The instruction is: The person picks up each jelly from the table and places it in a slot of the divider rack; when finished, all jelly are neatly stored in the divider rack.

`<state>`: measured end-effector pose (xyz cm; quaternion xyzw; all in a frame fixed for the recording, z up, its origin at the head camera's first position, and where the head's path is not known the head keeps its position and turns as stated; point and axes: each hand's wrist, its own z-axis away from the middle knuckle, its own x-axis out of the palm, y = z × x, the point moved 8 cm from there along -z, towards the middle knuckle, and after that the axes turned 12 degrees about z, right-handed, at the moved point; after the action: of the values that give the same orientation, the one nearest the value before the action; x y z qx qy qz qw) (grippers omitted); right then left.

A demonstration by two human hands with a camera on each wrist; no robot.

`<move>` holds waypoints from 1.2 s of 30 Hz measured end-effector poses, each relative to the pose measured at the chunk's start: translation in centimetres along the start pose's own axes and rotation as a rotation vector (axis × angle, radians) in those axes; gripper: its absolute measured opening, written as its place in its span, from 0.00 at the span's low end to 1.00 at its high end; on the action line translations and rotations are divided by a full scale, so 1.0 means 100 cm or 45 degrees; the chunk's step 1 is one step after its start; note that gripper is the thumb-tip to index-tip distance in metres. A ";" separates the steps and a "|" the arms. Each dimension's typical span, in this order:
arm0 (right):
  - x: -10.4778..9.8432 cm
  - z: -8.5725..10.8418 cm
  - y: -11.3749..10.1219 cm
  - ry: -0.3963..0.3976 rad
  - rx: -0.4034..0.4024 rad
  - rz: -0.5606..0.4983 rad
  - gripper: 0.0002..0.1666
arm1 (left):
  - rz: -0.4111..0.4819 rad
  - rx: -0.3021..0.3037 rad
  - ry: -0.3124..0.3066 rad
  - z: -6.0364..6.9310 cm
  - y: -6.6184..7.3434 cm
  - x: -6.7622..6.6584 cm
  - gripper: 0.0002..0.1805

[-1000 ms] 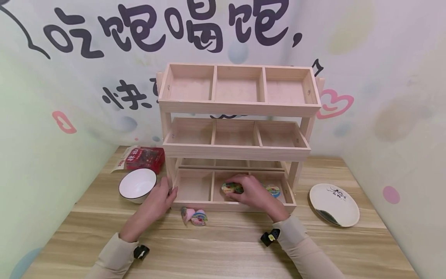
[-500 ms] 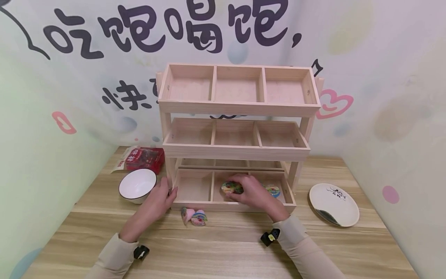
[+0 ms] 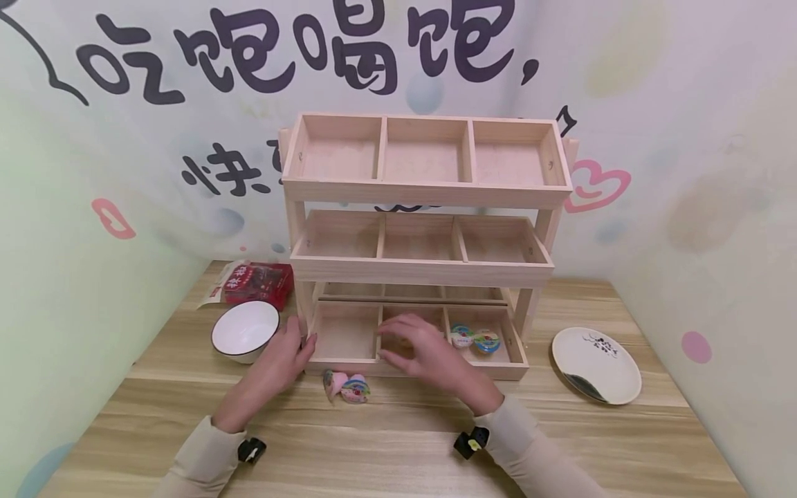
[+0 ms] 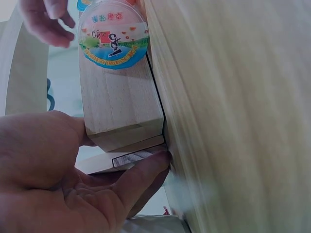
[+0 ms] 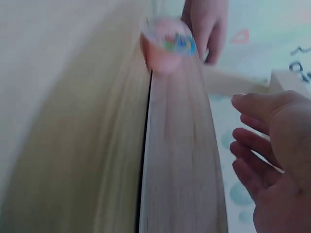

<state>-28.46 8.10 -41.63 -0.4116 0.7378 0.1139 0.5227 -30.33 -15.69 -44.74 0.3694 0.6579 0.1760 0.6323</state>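
Observation:
A three-tier wooden rack [image 3: 423, 273] with divided trays stands on the table. My left hand [image 3: 284, 354] grips its bottom left corner; the left wrist view shows the fingers [image 4: 141, 179] curled round the wood. Over the bottom tray's middle compartment is my right hand [image 3: 426, 353], fingers apart and holding nothing in the right wrist view. A jelly cup [image 3: 405, 342] in that compartment is mostly hidden by this hand. Two more jelly cups, one blue-rimmed [image 3: 487, 342] and one beside it [image 3: 461, 337], lie in the right compartment. Two pink jelly cups [image 3: 355, 390] lie before the rack.
A white bowl [image 3: 245, 329] with a dark rim stands left of the rack, close to my left forearm. Behind it lies a red snack packet [image 3: 258, 283]. An oval white plate [image 3: 598, 363] lies to the right. A printed wall closes off the back.
My right hand has let go of the jelly cup in the middle compartment and shifted slightly left. The cups in the right compartment show more fully. My left hand stays put.

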 end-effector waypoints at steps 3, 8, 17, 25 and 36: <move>-0.001 0.000 -0.022 0.057 -0.121 -0.040 0.17 | 0.012 0.038 0.017 -0.001 -0.005 0.002 0.18; 0.006 0.002 -0.049 0.026 -0.263 -0.156 0.13 | 0.006 0.072 0.028 -0.004 -0.016 0.006 0.19; 0.032 0.010 -0.065 -0.158 -0.323 -0.037 0.19 | 0.008 0.016 0.015 0.002 -0.002 0.001 0.16; 0.042 0.013 -0.059 -0.237 -0.241 0.053 0.16 | 0.011 0.096 0.064 0.001 -0.007 0.002 0.15; 0.046 0.018 -0.047 -0.310 -0.163 -0.126 0.17 | 0.100 0.150 0.174 0.014 0.003 -0.003 0.18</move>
<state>-24.34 3.94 -45.14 -0.4631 0.6391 0.1839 0.5859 -28.97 -16.03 -44.54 0.4185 0.6936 0.1865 0.5558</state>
